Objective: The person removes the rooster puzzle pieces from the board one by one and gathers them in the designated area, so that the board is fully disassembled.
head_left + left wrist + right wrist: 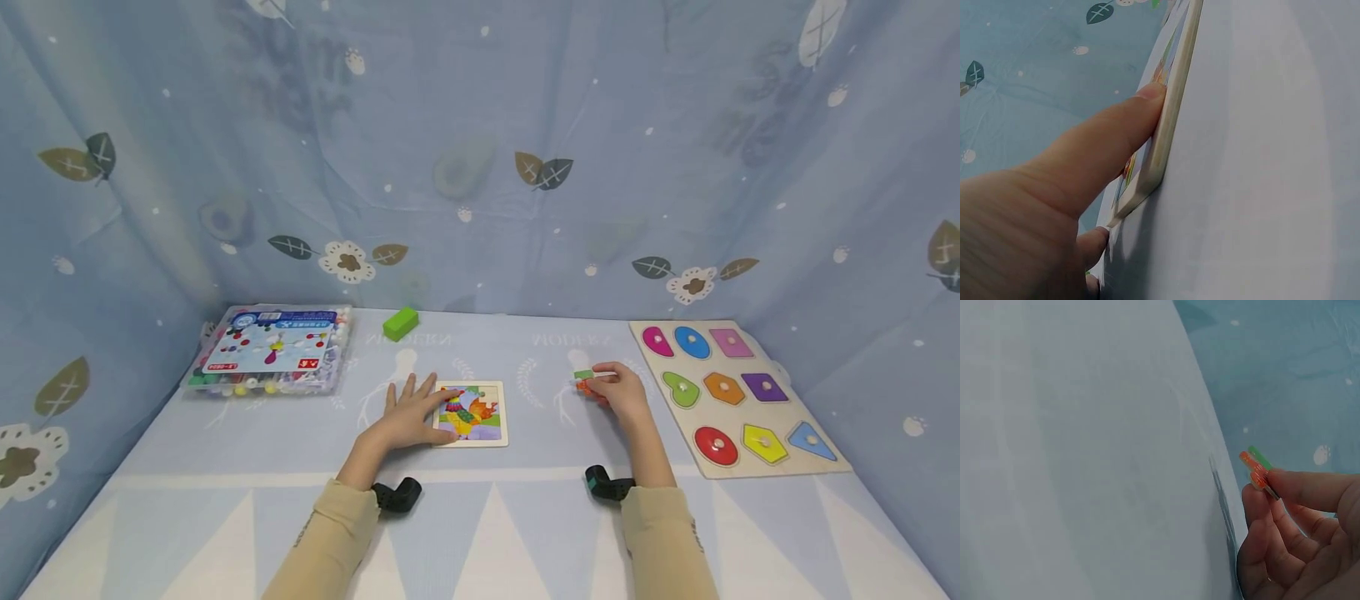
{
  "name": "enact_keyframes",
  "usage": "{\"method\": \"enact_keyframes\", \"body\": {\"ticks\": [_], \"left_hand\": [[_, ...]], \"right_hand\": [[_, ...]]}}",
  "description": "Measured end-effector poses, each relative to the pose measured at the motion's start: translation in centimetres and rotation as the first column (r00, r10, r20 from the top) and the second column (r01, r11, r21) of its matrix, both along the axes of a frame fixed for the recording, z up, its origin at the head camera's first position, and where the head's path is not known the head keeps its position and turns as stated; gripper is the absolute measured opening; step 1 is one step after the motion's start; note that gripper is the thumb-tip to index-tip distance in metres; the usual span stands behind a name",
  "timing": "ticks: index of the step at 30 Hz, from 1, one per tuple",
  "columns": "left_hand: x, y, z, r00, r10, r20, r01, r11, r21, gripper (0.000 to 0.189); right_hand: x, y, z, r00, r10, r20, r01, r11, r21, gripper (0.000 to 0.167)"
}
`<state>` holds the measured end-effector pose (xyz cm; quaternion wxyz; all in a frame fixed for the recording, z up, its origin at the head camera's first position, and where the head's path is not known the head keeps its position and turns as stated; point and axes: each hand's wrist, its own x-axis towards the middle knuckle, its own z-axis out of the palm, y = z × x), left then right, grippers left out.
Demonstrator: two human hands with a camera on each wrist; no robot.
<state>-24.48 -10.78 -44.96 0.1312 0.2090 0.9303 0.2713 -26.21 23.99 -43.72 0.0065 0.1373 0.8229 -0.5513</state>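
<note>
A small square jigsaw puzzle (pixel 480 421) in a pale wooden frame lies flat on the table, its picture a colourful bird. My left hand (pixel 406 417) rests over its left side with the fingers spread. In the left wrist view the thumb (pixel 1119 125) lies straight across the frame's edge and touches the picture. Off to the right, my right hand (pixel 624 395) pinches a small orange and green jigsaw piece (pixel 584 382) between thumb and fingertips. The right wrist view shows the jigsaw piece (pixel 1259 467) nearly edge-on, partly hidden by the fingers.
A clear plastic box (pixel 262 352) of colourful small parts stands at the back left, with a green block (pixel 401 324) to its right. On the right lies a wooden shape board (pixel 738 398) with coloured knobbed pieces. A patterned curtain (pixel 480 150) hangs behind the table.
</note>
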Motion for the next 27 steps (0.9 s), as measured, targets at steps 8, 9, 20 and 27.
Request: {"method": "enact_keyframes", "body": {"ticks": [8,9,20,27], "left_hand": [[0.0,0.0,0.2,1.000,-0.001,-0.007,0.001,1.000,-0.009,0.074],[0.0,0.0,0.2,1.000,-0.001,-0.009,0.000,1.000,-0.013,0.074],[-0.1,0.0,0.0,1.000,-0.001,-0.010,0.001,1.000,-0.026,0.075],[0.0,-0.1,0.2,1.000,-0.006,-0.005,0.006,1.000,-0.020,0.075]], "right_hand": [[0.4,1.5,-0.3,0.993,-0.105,-0.056,0.108,0.992,0.063,0.031],[0.5,1.6,-0.3,0.991,-0.116,-0.063,0.120,0.990,0.073,0.028],[1.0,2.7,-0.3,0.984,-0.165,-0.072,0.175,0.970,0.171,0.026],[1.1,3.2,-0.4,0.974,-0.208,-0.086,0.220,0.960,0.175,0.025]]}}
